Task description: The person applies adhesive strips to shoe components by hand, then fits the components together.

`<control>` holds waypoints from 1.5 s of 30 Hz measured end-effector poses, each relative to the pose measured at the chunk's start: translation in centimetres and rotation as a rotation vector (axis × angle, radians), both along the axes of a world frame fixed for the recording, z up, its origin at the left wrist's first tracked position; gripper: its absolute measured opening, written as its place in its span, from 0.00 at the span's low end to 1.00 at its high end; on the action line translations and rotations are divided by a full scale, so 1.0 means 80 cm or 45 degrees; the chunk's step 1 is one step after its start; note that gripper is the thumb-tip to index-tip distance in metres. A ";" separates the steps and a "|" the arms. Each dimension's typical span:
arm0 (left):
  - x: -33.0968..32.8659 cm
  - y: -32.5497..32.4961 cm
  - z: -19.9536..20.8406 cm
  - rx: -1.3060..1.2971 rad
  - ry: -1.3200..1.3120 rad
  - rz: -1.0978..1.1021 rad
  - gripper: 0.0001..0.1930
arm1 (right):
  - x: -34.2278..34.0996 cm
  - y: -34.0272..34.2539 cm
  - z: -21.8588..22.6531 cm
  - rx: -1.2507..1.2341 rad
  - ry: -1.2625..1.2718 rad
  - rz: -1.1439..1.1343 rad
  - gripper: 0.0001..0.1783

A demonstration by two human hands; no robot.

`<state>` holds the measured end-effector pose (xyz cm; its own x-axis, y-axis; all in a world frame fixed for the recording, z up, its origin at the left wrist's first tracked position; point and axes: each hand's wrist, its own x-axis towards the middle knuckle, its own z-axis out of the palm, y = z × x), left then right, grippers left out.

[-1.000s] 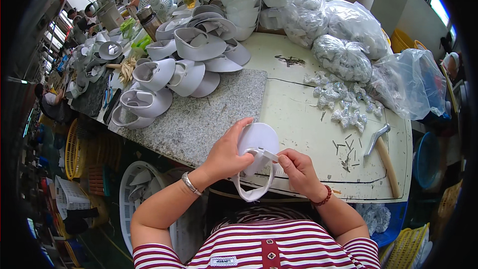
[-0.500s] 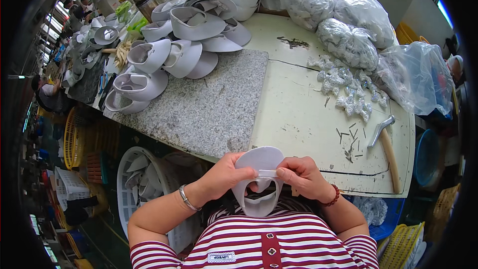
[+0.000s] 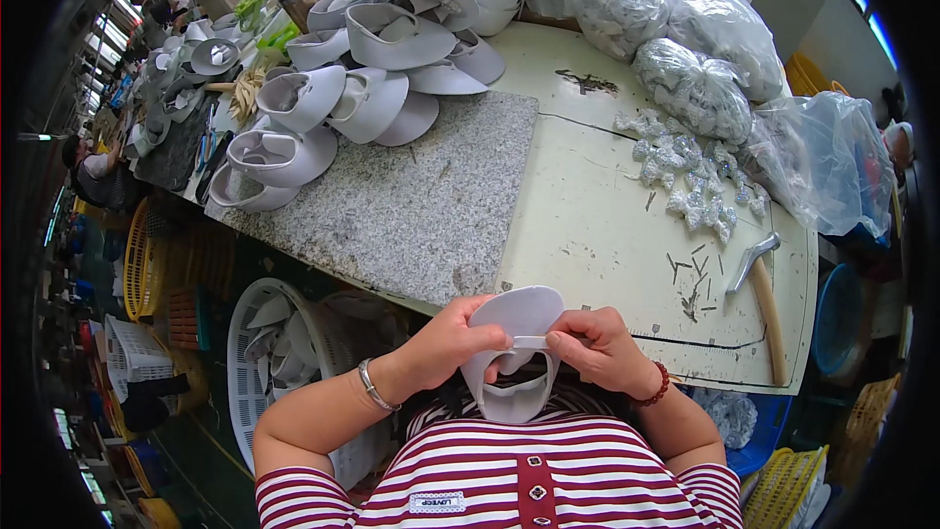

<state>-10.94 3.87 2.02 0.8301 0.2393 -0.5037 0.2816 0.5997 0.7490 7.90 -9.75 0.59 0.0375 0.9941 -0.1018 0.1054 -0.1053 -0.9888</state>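
Close to my chest, at the table's front edge, I hold a white shoe upper, its rounded toe pointing away from me and its open heel loop toward me. My left hand grips its left side, the thumb pressed near the left end of a narrow white strap across the opening. Thumb and fingers of my right hand pinch that strap at its right end. Part of the upper is hidden behind my fingers.
Stacked white uppers stand behind a grey speckled stone slab. Toward the right lie silvery bows, dark slivers and a hammer, with plastic bags behind. Below left stands a white basket of white pieces.
The view has shifted slightly. Both hands keep almost the same grip on the shoe upper and strap.
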 end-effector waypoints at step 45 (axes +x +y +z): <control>-0.359 0.071 -0.033 1.102 0.782 1.191 0.09 | -0.037 0.019 -0.013 0.214 -0.491 -0.152 0.10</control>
